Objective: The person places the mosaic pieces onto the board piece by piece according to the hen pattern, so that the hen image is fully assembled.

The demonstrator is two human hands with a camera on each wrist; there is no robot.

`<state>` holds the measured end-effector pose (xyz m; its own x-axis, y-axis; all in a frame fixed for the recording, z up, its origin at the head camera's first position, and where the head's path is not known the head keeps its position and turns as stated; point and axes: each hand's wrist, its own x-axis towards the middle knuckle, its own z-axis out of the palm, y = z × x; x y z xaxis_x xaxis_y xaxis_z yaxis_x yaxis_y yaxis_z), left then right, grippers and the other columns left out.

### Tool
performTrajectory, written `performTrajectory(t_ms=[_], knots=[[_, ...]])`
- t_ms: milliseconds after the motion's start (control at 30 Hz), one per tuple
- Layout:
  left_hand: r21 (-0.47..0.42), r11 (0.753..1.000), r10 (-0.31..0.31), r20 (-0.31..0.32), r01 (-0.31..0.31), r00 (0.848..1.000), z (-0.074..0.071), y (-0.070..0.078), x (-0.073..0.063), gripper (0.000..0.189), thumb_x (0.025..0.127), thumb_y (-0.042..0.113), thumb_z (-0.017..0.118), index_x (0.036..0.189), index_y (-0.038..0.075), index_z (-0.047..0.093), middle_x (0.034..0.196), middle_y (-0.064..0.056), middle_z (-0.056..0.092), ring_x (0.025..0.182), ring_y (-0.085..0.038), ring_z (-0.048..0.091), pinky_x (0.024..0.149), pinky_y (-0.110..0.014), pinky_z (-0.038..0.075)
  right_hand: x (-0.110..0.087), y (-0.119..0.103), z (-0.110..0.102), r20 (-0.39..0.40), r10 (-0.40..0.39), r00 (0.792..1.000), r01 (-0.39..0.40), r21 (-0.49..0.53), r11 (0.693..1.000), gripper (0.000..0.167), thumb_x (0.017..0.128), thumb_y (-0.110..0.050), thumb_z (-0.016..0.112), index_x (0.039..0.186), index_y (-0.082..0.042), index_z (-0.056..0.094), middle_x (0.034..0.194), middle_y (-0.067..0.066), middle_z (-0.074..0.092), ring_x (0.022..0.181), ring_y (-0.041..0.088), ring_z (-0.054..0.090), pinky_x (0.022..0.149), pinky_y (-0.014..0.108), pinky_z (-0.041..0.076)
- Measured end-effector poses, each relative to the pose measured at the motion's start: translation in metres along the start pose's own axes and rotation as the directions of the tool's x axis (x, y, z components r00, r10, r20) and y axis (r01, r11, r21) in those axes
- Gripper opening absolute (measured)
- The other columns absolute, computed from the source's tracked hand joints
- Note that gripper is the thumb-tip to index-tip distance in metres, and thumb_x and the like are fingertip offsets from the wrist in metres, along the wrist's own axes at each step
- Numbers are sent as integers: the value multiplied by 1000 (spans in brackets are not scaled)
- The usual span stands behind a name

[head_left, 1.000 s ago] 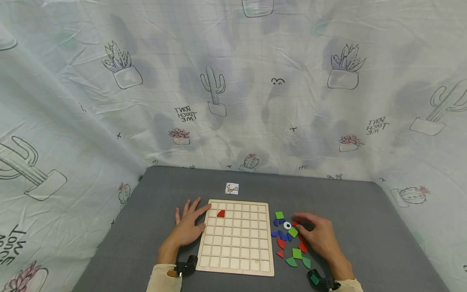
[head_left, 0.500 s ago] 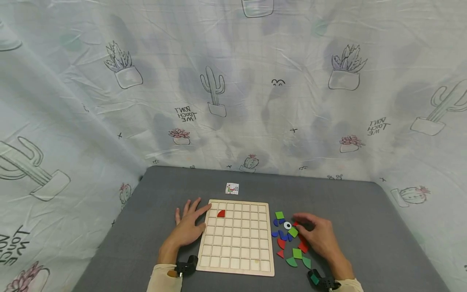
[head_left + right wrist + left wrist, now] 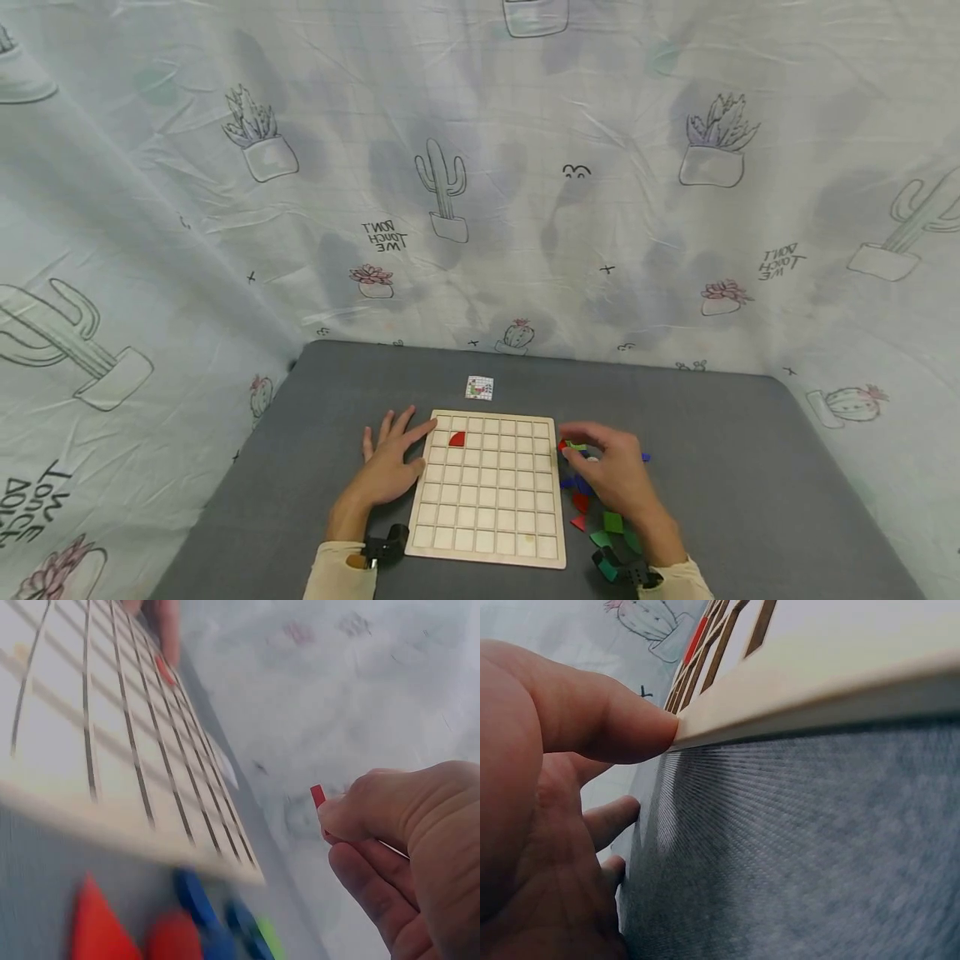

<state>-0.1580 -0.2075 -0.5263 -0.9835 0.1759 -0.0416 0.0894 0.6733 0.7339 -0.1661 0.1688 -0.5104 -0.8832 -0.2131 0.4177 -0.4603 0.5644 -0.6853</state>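
Note:
My left hand [image 3: 386, 471] rests at the left side of a wooden grid board [image 3: 487, 496], fingers spread, thumb and index fingertip touching its edge. In the left wrist view the thumb [image 3: 634, 724] presses on the board's rim. A red quarter-circle piece [image 3: 457, 439] sits in a cell near the board's upper left. By the board's upper right edge, my right hand [image 3: 611, 471] pinches a small red piece [image 3: 318, 796] between thumb and fingers, raised over the loose pieces. Most of that piece is hidden by the fingers, so I cannot tell its shape.
Loose coloured pieces lie right of the board, partly under my right hand: a green square [image 3: 613, 522], a red triangle [image 3: 578, 522], dark green pieces [image 3: 601, 539] and several blue ones. A small printed card [image 3: 479, 387] lies beyond the board on the grey table [image 3: 712, 433].
My right hand has lifted from the loose pieces and moved left toward the board with a small red piece pinched in it. The left hand stays at the board's edge.

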Motion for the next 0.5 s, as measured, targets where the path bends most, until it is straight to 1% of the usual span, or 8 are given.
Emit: performTrajectory(t_ms=[100, 167, 267, 333, 500], knots=[[0, 1000, 1, 0, -1, 1000, 0, 1, 0, 64, 99, 1, 64, 161, 16, 58, 181, -23, 22, 169, -53, -2, 127, -75, -20, 6, -7, 18, 19, -49, 999, 48, 49, 998, 35, 89, 4, 86, 120, -10, 83, 113, -1, 84, 101, 21, 81, 87, 52, 67], [0, 1000, 1, 1, -1, 1000, 0, 2, 0, 64, 99, 1, 63, 161, 15, 58, 181, -23, 22, 169, -53, -1, 127, -75, -19, 10, -14, 31, 34, -65, 997, 62, 82, 995, 35, 89, 3, 85, 121, -13, 83, 113, -3, 84, 101, 20, 81, 86, 51, 67], [-2, 1000, 2, -1, -2, 1000, 0, 2, 0, 64, 98, 1, 63, 160, 13, 58, 181, -24, 23, 169, -53, -1, 127, -75, -19, 16, -25, 49, 62, -64, 996, 55, 138, 989, 36, 91, 1, 85, 121, -17, 83, 114, -4, 84, 103, 19, 81, 89, 50, 67], [0, 1000, 3, -2, -3, 1000, -1, 3, 0, 63, 98, 0, 63, 160, 13, 59, 181, -24, 23, 169, -53, -1, 127, -75, -19, 20, -32, 61, 78, -64, 995, 50, 162, 985, 35, 91, 0, 84, 121, -17, 83, 114, -4, 84, 103, 19, 80, 90, 49, 67], [12, 1000, -1, -9, 2, 1000, 0, 3, 0, 64, 97, 1, 63, 159, 14, 60, 180, -24, 24, 168, -54, 0, 126, -76, -18, 28, -48, 90, 144, -75, 987, 46, 200, 979, 32, 93, 0, 82, 123, -11, 82, 116, 0, 84, 105, 19, 80, 91, 46, 67]])
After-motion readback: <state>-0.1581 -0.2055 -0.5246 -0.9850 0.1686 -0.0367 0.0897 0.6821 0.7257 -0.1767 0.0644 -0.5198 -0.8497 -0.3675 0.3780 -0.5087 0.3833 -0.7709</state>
